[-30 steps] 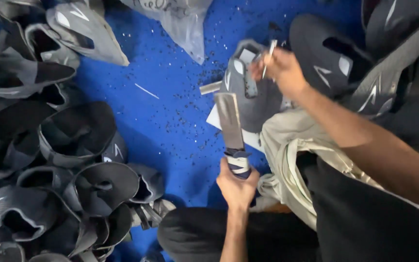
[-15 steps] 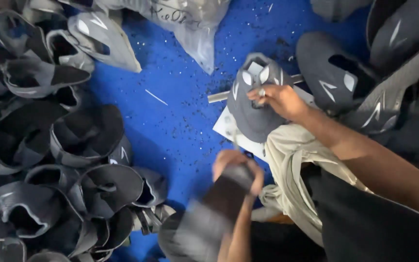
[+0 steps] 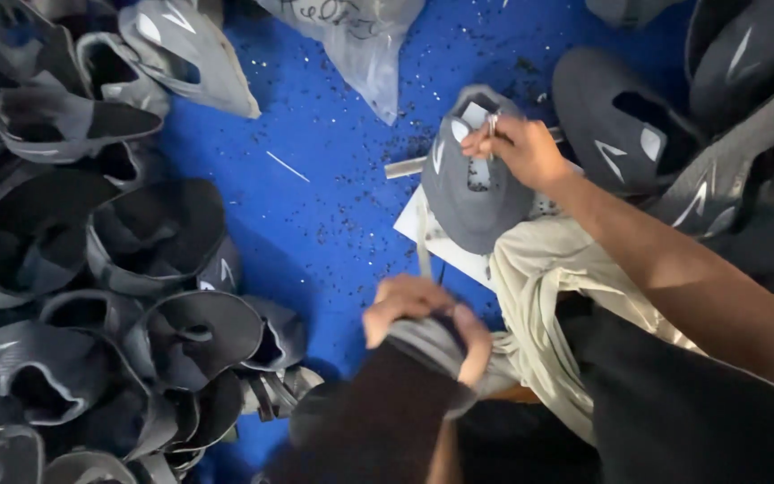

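Note:
My right hand [image 3: 517,148] pinches a small metal punch [image 3: 492,125] and stands it on a grey shoe upper [image 3: 472,202]. The upper lies on a white board [image 3: 418,231] on the blue floor [image 3: 333,179]. My left hand [image 3: 423,314] is low, close to my lap, closed around the handle of a flat metal bar [image 3: 378,412]. The bar is blurred and points down toward me. About a hand's length separates the two hands.
A heap of grey shoe uppers [image 3: 91,269] fills the left side, with more [image 3: 638,125] at the upper right. A clear plastic bag [image 3: 360,45] lies at the top. A thin metal strip [image 3: 405,168] rests by the board. Beige cloth [image 3: 557,296] covers my lap.
My left hand held the flat metal bar upright near the upper, then swung it down and back toward my lap. My right hand kept the punch on the upper.

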